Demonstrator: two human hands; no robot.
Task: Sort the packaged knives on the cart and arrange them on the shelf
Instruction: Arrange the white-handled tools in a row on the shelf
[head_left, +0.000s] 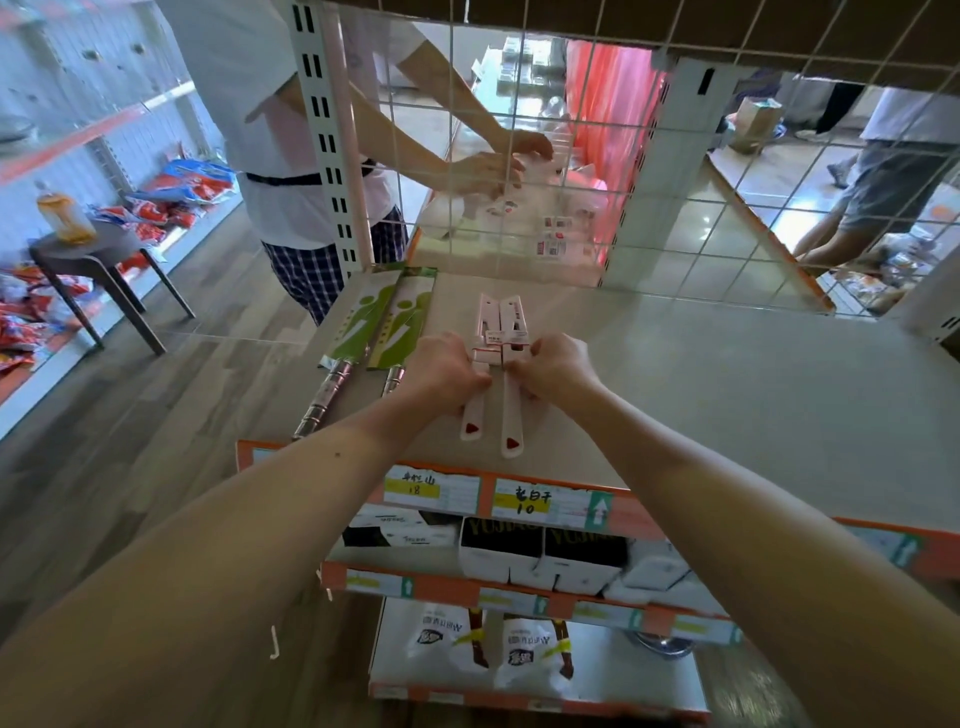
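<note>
In the middle of the frame, white pair: the left white knife (484, 325) and the right white knife (511, 318) lie flat on the grey shelf (701, 389), side by side and touching.
Long axis: both run from the lower edge of the frame toward the wire grid (675, 182) at the top. The sleeved blades are on the far side and the handles point back at you.
Your left hand (441, 371): knuckles up, fingers curled onto the left white knife where sleeve meets handle. The fingertips are hidden beneath.
Your right hand (558, 369): the mirror of it, fingers curled onto the right white knife at the same spot.
Which hand is nearer: neither. Each sits on its own knife, level with the other.
Offset: the right handle reaches slightly lower in the frame than the left, so the pair looks not quite squared.
Neighbours: the green knives (387, 322) lie on the same shelf just left of your left hand, slanted, with steel handles past the front edge.
Next move, as a guess: slide along the long axis to even the ends, keeping clear of the green pair.
</note>
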